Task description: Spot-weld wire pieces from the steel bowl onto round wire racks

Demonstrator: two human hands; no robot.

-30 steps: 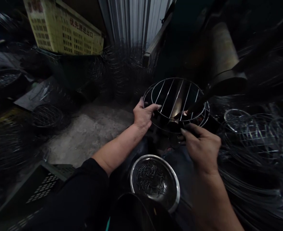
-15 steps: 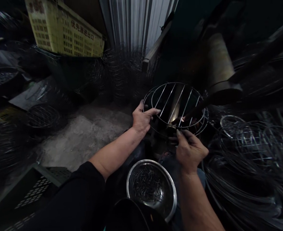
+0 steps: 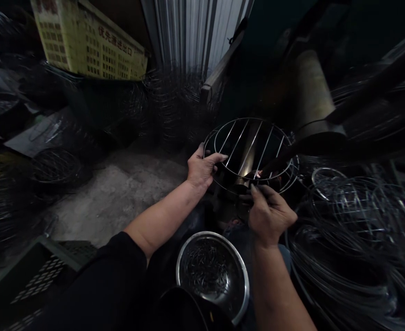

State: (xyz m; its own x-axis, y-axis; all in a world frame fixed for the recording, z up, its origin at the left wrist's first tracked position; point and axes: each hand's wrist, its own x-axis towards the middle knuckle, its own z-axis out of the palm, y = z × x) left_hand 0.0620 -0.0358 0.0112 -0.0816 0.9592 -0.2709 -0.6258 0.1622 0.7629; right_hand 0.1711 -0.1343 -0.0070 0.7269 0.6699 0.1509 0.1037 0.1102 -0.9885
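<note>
Although a perforated green crate (image 3: 38, 280) stood at the lower left and a lettered yellow crate (image 3: 95, 50) at the upper left, both lay well apart from the wire work. Next to the right, the left hand (image 3: 202, 166) gripped the left side of a round wire rack (image 3: 265, 149), its thumb laid over the inner ring. The rack, two rings with parallel bars, was held out before the person, slightly tilted. Since the hold lay on one side, a loosened thumb could have let the far side dip, shifting the bars out of line. Below, a metal bowl (image 3: 236, 285) bore loose short metal pieces (image 3: 205, 271); a knock from a lowered forearm could have tipped it and scattered them. Beneath the bars rose a brass-coloured post (image 3: 243, 180), and beside it showed a dark arm's bright coppery tip (image 3: 258, 174). A sideways slip of the rack there could have brought a bar against the wrong spot; fingers straying between post and tip could have been pinched. The right hand (image 3: 271, 214) had its fingertips at the near rim; whether they closed on wire, held a small piece or merely rested there could not be told. Farther right, beyond a thick pale cylinder (image 3: 314, 87), lay heaped wire racks (image 3: 357, 202) above coiled wire (image 3: 333, 276); a rightward swing of the elbow could have snagged these loose loops.
</note>
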